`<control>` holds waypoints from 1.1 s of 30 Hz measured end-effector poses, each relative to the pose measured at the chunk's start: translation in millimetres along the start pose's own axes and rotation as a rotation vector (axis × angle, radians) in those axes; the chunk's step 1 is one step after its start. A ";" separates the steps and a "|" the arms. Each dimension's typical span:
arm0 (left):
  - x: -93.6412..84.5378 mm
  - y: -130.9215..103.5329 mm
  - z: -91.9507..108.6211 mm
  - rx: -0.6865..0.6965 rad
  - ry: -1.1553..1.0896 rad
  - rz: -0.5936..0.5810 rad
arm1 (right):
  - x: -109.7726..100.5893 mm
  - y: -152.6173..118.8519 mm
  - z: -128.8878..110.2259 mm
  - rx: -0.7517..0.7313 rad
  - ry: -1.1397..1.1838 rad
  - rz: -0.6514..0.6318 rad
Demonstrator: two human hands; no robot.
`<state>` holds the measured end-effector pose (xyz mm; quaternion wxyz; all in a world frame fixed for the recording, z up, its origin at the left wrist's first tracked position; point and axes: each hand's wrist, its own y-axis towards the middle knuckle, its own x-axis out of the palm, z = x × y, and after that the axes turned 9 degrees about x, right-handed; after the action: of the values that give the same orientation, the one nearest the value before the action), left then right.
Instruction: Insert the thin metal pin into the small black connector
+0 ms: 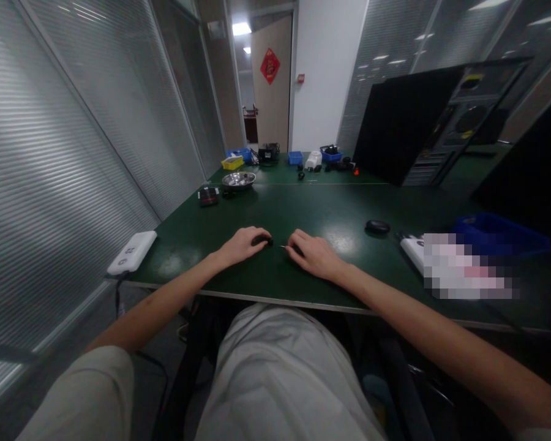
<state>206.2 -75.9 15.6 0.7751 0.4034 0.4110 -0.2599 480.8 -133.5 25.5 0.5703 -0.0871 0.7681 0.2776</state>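
Observation:
My left hand [237, 246] rests just above the green table, its fingers curled round a small black rounded piece [261, 240]. Across a narrow gap, my right hand [319, 257] pinches what looks like a small screwdriver [283, 247]. Its thin metal shaft points left toward the black piece without touching it; the dark handle is mostly hidden in my palm. To the right of my right hand lies a black computer mouse [377, 227].
A metal bowl [239, 180] and a dark box [208, 196] stand at the back left. Small bins, including a blue one [295, 158], line the far edge. A computer tower [408, 122] rises at right, near a blue tray [500, 236]. A white device [132, 252] lies left.

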 end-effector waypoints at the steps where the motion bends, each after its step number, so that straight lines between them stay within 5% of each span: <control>1: -6.4 -3.6 -9.6 -0.001 0.029 -0.002 | -0.5 -0.1 0.1 0.005 -0.003 -0.004; 4: -34.2 -24.5 -51.4 -0.123 0.183 -0.023 | -2.2 0.2 -0.2 0.024 -0.004 -0.023; 9: -87.5 -83.8 -130.2 -0.532 0.505 0.056 | -2.7 0.6 0.2 0.017 0.002 -0.028; 12: -103.2 -109.1 -156.8 -0.683 0.593 0.127 | -0.8 0.4 1.2 0.003 -0.001 -0.016; 22: -104.0 -113.1 -170.3 -0.741 0.572 0.268 | -1.2 -0.3 1.0 0.011 0.003 -0.024; 33: -103.8 -111.8 -157.1 -0.774 0.699 0.191 | -0.3 0.4 1.9 0.007 0.008 -0.018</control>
<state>2.2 3.0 4.5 0.7043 0.1860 0.6721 0.1328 482.3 -132.3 25.4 0.5699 -0.0931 0.7707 0.2695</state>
